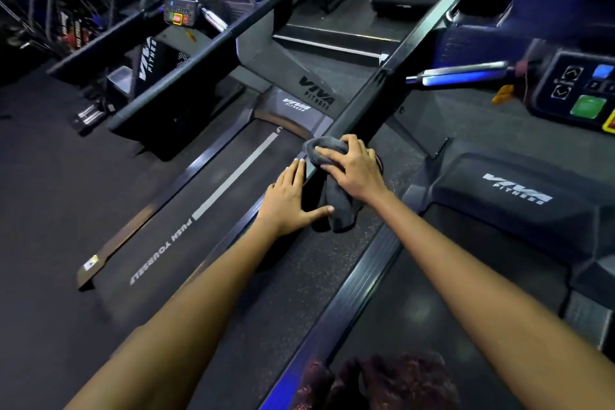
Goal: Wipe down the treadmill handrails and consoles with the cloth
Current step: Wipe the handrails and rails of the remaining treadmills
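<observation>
**gymrat_dan:** Since there's only the head view to go on, here's what I get from it. The right hand is curled over a grey cloth, pressing it onto the near end of a dark handrail that runs away up to the console on the right. Part of the cloth hangs down below the rail. The left hand lies with fingers straight, flat against the left side of that same rail, thumb touching the dangling cloth. So the hands are side by side, almost touching, one on each side of the bar.

**mopsquad:** So which step is that, rails or consoles?

**gymrat_dan:** Rails, I'd say, and right at the tail end of this one. The console with the green and blue buttons looks untouched by the cloth for now, and there's a second treadmill off to the left with its own rails and panel.

**mopsquad:** Next move?

**gymrat_dan:** My guess: keep the cloth wrapped round the bar and slide it up towards the console, with the left hand steadying. That loose hanging end probably wants bunching up first so it doesn't drag. Careful near the silver grip bar sticking out by the panel, the cloth could snag there.
</observation>
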### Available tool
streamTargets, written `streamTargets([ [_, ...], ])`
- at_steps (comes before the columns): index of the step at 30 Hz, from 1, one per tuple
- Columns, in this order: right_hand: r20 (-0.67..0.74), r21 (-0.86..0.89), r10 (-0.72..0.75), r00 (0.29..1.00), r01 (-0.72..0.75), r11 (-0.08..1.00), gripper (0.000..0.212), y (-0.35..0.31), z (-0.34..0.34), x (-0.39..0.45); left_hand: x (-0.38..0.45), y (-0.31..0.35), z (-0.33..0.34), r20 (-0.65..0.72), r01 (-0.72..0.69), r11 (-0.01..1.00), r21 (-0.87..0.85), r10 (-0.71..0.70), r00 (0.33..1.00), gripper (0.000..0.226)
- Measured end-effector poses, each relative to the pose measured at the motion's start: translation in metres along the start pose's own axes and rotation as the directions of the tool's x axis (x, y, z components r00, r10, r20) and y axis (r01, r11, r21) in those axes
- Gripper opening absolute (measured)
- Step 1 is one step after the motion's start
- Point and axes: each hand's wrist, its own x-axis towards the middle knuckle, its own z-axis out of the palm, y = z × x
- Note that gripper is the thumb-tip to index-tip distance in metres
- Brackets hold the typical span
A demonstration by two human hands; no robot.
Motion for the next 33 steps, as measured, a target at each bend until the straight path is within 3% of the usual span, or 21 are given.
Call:
streamTargets([
  [5, -0.2, 0.204, 0.301, 0.932, -0.261, 0.943, 0.039, -0.026, 0.029, -0.019, -0.017, -0.017, -0.004, 0.049, -0.132, 0.991, -0.035, 0.134, 0.99, 0.105],
  [10, -0.235, 0.265, 0.407, 0.883, -0.344, 0.901, 0.048, -0.051, 0.045, -0.039, -0.059, -0.055, 0.003, 0.014, -0.18, 0.977, -0.111, 0.182, 0.983, 0.09],
  [16, -0.297, 0.273, 0.427, 0.854, -0.352, 0.895, 0.047, -0.095, 0.065, -0.068, -0.098, -0.085, 0.014, -0.064, -0.205, 0.941, -0.268, 0.195, 0.979, 0.069],
  [22, -0.445, 0.319, 0.476, 0.759, -0.362, 0.876, 0.042, -0.146, 0.1, -0.106, -0.105, -0.089, 0.022, -0.173, -0.239, 0.902, -0.359, 0.188, 0.967, 0.054],
  [28, -0.51, 0.419, 0.521, 0.685, -0.332, 0.845, 0.04, -0.189, 0.135, -0.142, -0.101, -0.092, 0.026, -0.225, -0.253, 0.869, -0.425, 0.169, 0.96, 0.063],
  [33, -0.517, 0.509, 0.553, 0.653, -0.285, 0.812, 0.044, -0.184, 0.151, -0.152, -0.094, -0.095, 0.03, -0.233, -0.276, 0.877, -0.393, 0.195, 0.953, 0.075],
])
